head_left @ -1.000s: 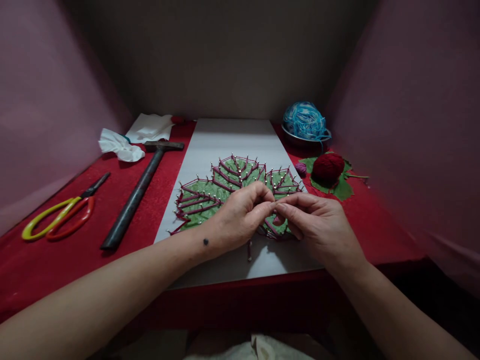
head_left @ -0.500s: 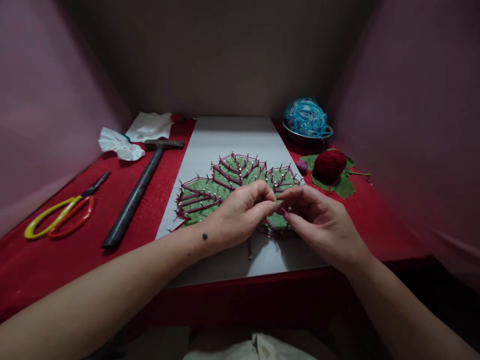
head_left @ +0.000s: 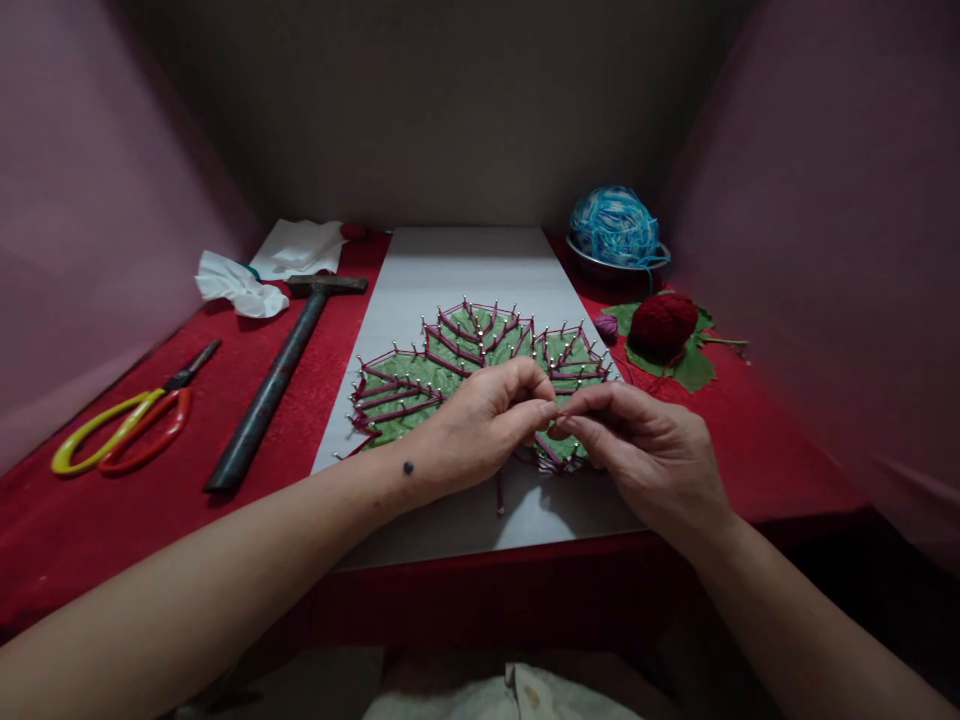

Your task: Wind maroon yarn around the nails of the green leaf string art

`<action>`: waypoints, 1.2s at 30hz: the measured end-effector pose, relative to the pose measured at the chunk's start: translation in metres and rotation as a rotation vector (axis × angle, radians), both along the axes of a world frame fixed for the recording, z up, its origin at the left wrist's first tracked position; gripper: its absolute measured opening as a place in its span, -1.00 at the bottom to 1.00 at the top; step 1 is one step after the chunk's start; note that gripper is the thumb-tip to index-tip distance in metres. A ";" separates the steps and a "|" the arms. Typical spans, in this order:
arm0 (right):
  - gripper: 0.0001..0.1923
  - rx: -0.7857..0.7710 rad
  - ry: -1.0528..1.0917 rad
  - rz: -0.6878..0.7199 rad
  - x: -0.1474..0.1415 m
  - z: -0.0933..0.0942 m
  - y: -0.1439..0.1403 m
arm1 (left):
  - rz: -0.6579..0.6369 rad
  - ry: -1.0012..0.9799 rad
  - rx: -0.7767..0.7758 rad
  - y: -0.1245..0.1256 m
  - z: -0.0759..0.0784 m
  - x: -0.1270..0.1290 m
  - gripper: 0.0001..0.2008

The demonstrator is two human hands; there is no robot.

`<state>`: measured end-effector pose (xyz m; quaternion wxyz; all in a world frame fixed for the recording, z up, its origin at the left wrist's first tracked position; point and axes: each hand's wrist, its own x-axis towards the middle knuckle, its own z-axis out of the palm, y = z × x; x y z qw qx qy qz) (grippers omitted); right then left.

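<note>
Two hands met over the near edge of the white board (head_left: 450,275), which lay along the middle of the red bench (head_left: 112,520). Your left hand (head_left: 480,430) and right hand (head_left: 652,455) were both closed to a fingertip pinch, tips touching, on a short run of maroon yarn (head_left: 559,412) just above the nail-and-yarn leaf pattern (head_left: 450,365). The yarn was judged light, soft and limp, with no stiffness of its own; it would hold shape only under tension. A pinch close to the nail being wrapped suited it best. The nails looked rigid and sharp-headed. Toward the bench's right edge sat the red yarn ball (head_left: 661,322), well apart from your hands; the hammer (head_left: 277,375) and scissors (head_left: 127,435) lay toward the left edge.
</note>
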<state>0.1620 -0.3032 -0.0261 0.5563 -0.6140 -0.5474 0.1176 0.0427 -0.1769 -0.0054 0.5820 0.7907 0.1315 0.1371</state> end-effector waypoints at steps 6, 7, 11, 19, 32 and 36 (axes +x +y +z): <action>-0.90 -0.167 0.429 0.113 0.000 0.004 0.000 | -0.049 -0.045 -0.017 -0.002 -0.004 -0.003 -0.92; -0.88 -0.187 0.469 0.112 0.000 0.005 0.000 | -0.049 -0.050 0.009 -0.003 -0.004 -0.004 -0.92; -0.85 -0.237 0.571 0.066 -0.002 0.007 0.001 | -0.046 -0.061 0.178 -0.005 -0.005 -0.008 -0.92; -0.84 -0.268 0.514 -0.024 -0.008 0.012 0.005 | 0.062 -0.118 0.435 -0.019 -0.006 -0.012 -0.86; -0.74 -0.169 0.839 0.014 -0.003 0.006 0.010 | 0.251 -0.220 0.794 -0.046 -0.026 -0.015 -0.90; -0.77 -0.197 0.740 0.064 -0.003 0.005 0.008 | 0.337 -0.125 0.369 -0.044 -0.018 -0.015 -0.84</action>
